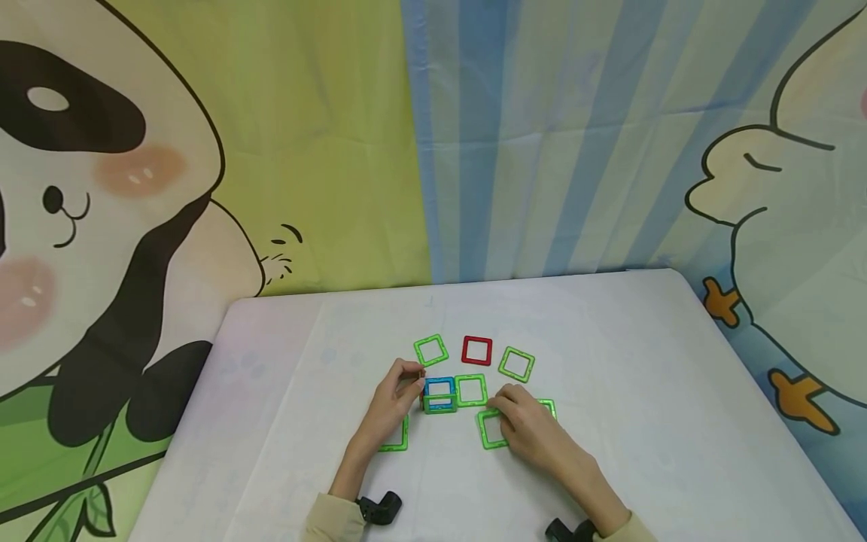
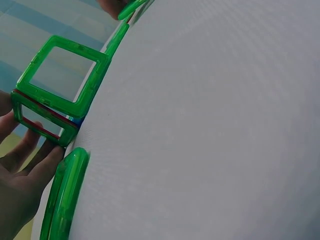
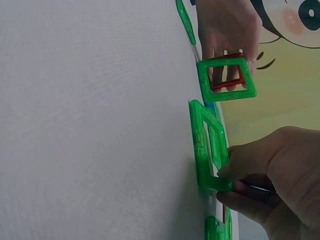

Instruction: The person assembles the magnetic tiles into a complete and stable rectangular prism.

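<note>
Left hand [image 1: 398, 397] grips a red square plastic frame [image 3: 228, 83] at the left of the blue-and-green plastic-frame cluster [image 1: 440, 411]. Right hand [image 1: 531, 427] pinches a tilted green square plastic frame [image 3: 200, 155]; I note it right of the cluster.

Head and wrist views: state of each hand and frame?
Left hand: gripping side frame.
Right hand: pinching green frame.
Front green frame: upright.
Blue frame: lying flat.
Green frame beside blue: flat.
Far red frame: flat.
Far left green frame: flat.
Far right green frame: flat.
Near left frame: partly hidden.
Near right frame: partly hidden.
</note>
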The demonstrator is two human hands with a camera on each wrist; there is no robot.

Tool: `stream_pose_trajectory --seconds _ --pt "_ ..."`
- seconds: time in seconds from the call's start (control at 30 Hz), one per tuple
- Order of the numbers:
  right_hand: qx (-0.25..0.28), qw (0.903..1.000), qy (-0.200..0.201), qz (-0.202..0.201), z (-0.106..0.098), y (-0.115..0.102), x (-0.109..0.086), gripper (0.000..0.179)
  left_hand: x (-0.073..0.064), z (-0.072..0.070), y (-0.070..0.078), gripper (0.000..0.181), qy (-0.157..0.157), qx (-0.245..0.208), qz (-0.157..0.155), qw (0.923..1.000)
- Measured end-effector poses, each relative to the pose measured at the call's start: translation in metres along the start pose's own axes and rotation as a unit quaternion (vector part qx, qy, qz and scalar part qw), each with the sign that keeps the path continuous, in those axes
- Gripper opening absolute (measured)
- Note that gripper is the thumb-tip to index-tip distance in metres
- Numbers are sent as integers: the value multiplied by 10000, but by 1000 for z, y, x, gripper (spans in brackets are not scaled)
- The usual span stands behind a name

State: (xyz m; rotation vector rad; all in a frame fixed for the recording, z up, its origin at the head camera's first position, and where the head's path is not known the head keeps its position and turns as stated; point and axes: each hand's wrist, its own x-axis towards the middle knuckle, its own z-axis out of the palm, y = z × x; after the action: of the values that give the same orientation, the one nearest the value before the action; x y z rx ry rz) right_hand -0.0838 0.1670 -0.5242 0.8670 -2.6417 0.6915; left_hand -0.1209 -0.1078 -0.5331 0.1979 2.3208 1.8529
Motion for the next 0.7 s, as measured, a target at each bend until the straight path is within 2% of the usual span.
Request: stream_pose_trajectory --seconds 0.13,0.33,0.7 --pt "-6 10000 -18 -12 -1 0 1 24 0 0 -1 27 -9 1 -4 10000" --pt "6 9996 217 -166 -1 2 2 24 0 -1 -2 28 -49 -65 -8 10000" --pt "127 9995 281 -60 -7 -2 9 23 1 0 -3 28 -38 -72 0 10000"
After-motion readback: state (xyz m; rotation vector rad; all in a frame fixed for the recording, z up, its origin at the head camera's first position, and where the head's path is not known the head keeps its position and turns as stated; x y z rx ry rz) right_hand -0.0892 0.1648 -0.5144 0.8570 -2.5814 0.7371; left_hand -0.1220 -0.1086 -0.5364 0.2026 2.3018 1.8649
